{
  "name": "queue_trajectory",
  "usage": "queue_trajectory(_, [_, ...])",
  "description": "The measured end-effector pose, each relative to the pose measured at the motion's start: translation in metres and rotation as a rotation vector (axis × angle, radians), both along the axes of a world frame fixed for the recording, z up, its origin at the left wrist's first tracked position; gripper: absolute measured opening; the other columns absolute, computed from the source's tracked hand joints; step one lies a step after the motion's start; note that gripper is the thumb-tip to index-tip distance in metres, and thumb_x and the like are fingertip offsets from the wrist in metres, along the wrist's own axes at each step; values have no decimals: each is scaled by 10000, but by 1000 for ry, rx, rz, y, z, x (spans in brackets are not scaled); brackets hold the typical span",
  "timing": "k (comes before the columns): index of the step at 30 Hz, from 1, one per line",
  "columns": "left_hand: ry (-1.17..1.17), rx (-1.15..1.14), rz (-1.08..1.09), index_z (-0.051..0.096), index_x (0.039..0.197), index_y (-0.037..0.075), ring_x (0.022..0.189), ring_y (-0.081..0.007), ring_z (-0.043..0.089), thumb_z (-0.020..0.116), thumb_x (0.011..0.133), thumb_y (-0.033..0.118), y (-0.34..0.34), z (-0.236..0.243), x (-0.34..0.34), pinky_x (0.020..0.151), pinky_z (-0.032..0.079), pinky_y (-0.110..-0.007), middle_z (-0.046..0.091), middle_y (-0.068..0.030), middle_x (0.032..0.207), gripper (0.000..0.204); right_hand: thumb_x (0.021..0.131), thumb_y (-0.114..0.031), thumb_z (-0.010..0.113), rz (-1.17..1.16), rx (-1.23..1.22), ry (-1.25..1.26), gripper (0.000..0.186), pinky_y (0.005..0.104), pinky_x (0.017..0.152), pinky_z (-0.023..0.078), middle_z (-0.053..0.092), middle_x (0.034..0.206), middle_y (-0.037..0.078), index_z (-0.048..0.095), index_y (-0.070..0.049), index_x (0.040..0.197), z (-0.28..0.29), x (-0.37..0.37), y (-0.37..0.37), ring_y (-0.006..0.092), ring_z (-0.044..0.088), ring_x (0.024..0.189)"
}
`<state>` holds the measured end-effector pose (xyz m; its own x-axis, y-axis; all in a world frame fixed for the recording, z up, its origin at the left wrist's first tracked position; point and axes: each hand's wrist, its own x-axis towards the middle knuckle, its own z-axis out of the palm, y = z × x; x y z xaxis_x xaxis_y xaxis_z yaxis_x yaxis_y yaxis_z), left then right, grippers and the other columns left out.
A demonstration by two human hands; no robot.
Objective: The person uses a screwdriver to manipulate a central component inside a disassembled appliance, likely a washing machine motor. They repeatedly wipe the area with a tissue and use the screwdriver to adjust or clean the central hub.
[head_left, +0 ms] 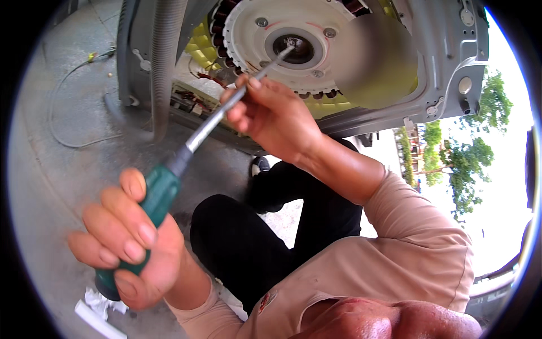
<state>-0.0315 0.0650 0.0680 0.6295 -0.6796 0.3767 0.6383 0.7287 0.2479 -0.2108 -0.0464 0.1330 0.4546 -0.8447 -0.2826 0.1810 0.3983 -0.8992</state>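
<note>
A long screwdriver (162, 189) with a green handle and a metal shaft slants up from lower left. My left hand (127, 237) is closed around its handle. My right hand (274, 110) steadies the shaft partway along, thumb and fingers curled around it. The shaft's far end reaches the dark hub (302, 53) in the middle of a round white motor stator (243, 37), ringed by dark red coils. Whether the tip is seated in the hub or only touching it, I cannot tell. Several bolts surround the hub.
A grey metal housing (361, 116) frames the stator. A ribbed grey hose (164, 73) hangs at its left, with loose wires (197, 99) nearby. A thin cable (53, 116) and white scraps (101, 305) lie on the concrete floor. A brownish blur covers the stator's right side.
</note>
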Motion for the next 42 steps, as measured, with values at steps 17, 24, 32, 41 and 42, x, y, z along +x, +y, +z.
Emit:
queue_trajectory(17, [427,846,659,494,768,82,791,-200,542,469,893,243,190,-143,127,800,428,-399,551,-72,760,205,929,-189,532,778,150,498,253,265,710,498,642,966,93,571,-1,1093,-30,-7,92,150,640,800])
queue_trajectory(24, [436,1007,469,456,1132,40,1261,-242,363,452,944,388,151,-183,45,1102,234,-448,437,-125,1248,395,929,-183,522,741,93,489,250,267,712,501,640,962,91,571,-4,1097,-36,-17,80,157,640,800])
queue_trajectory(32, [565,1418,-374,431,1202,-64,992,-269,618,587,888,373,211,-208,-28,809,508,-360,595,-180,1116,560,926,-172,508,590,124,520,264,273,705,507,637,969,111,559,9,1110,-56,-46,64,170,642,805])
queue_trajectory(41, [-1692,1824,-197,472,1222,100,1072,-330,514,709,736,161,173,-257,-46,875,453,-429,488,-132,1204,544,916,-149,531,647,73,431,250,256,685,500,647,964,101,560,9,1108,-54,-60,61,145,643,793])
queue_trajectory(42, [-1836,1826,-199,511,1161,99,983,-335,528,659,771,215,169,-271,-49,808,457,-437,511,-138,1106,433,914,-148,539,638,28,434,248,251,685,500,649,963,94,561,8,1105,-54,-66,59,136,643,793])
